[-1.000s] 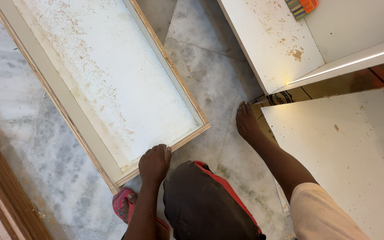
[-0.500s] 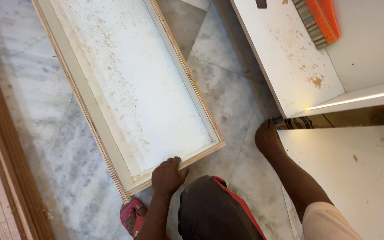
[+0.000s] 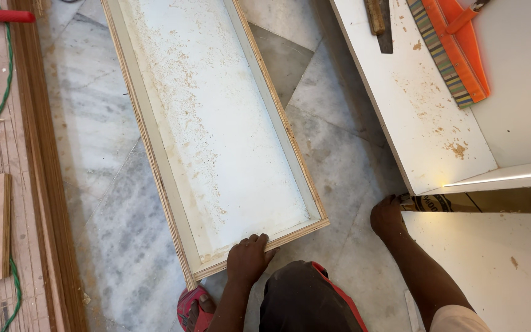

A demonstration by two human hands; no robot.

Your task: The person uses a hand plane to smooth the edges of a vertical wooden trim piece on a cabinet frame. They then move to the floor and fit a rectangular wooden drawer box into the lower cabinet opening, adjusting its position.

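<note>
On a marble floor, the left hand curls its fingers over the near end rail of a shallow plywood tray, which stretches away beyond them; stiff and probably light, it seems best gripped by its rails. Further right, the right hand pinches a dark strip at a white panel.

Raw plywood-edged tray with matt, sawdust-speckled white laminate, on smooth veined marble floor
</note>
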